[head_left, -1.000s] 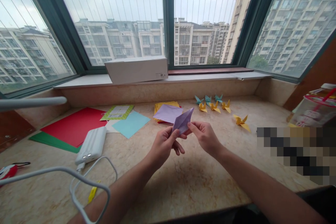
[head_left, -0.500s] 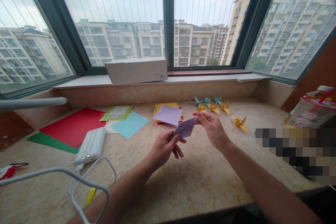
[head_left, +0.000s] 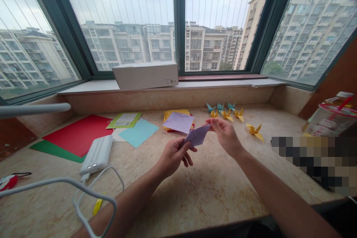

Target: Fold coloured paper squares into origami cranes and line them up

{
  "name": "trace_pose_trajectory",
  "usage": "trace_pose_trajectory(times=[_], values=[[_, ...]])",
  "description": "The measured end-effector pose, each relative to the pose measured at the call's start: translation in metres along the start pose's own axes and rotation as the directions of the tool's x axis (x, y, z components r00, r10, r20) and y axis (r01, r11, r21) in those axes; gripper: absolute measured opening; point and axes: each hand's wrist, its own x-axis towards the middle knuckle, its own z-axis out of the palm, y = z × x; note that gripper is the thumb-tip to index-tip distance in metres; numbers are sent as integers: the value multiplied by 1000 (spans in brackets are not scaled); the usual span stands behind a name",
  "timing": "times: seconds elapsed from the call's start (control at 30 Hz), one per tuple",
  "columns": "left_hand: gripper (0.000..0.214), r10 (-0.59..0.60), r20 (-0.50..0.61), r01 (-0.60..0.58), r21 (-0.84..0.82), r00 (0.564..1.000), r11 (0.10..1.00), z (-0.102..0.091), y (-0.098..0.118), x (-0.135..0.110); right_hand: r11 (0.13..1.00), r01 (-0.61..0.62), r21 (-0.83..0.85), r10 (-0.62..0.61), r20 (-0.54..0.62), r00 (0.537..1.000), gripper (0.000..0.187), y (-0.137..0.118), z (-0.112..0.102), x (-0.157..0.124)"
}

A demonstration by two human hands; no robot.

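One purple fold [head_left: 198, 136], held up over the middle of the desk [head_left: 200, 197]; clock centre for this list, twelve toward the window [head_left: 214, 18].
Two hands, both on the fold. Left hand [head_left: 173, 157], at eight: near corner clasped, thumb above, fingers below, some hanging loose. Right hand [head_left: 225, 137], at three: far tip pinched between thumb and forefinger.
One purple sheet [head_left: 178, 121], at ten, lying on a yellow stack [head_left: 169, 113] with red edges showing.
One blue sheet [head_left: 139, 132], at nine; one green-bordered card [head_left: 124, 120] just behind.
One red sheet [head_left: 79, 134], farther out at nine, partly over green paper [head_left: 54, 150].
One power bank [head_left: 97, 153], between eight and nine, white cable [head_left: 63, 180] plugged in.
One yellow tag [head_left: 98, 205], at eight.
Three blue cranes [head_left: 220, 108], between one and two; three yellow cranes [head_left: 227, 116] in front.
One lone crane [head_left: 256, 131], yellow, at three.
One clear cup [head_left: 330, 122], well out at three, red straw.
One white box [head_left: 146, 76], between ten and eleven, on the sill [head_left: 212, 83].
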Motion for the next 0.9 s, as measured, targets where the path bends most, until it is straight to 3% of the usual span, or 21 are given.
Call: trace_pose_trajectory(times=[0.13, 0.3, 0.4, 0.5, 0.6, 0.77, 0.9], values=[[35, 8, -41, -7, 23, 999, 1000, -3, -2, 2, 998, -46, 31, 39, 190, 981, 49, -4, 6, -5], [35, 10, -85, -12, -21, 996, 1000, -9, -2, 6, 998, 10, -59, 4, 227, 974, 40, -4, 7, -10], [36, 33, -125, -32, 6, 992, 999, -13, -2, 7, 972, 92, -218, -31, 270, 962, 37, -5, 3, -12], [37, 91, -181, -75, 92, 979, 993, -18, -4, 8, 878, 238, -416, -111, 307, 945, 32, -3, -2, -11], [38, 139, -218, -97, 195, 966, 976, -23, -7, 10, 804, 335, -491, -156, 369, 916, 30, 3, -6, -7], [39, 259, -218, -184, 312, 941, 932, -32, -12, 13, 798, 352, -489, -136, 423, 896, 33, 17, -13, 1], [34, 416, -129, -304, 496, 900, 813, -39, -15, 12, 818, 340, -464, -177, 358, 917, 32, 21, -14, 5]])
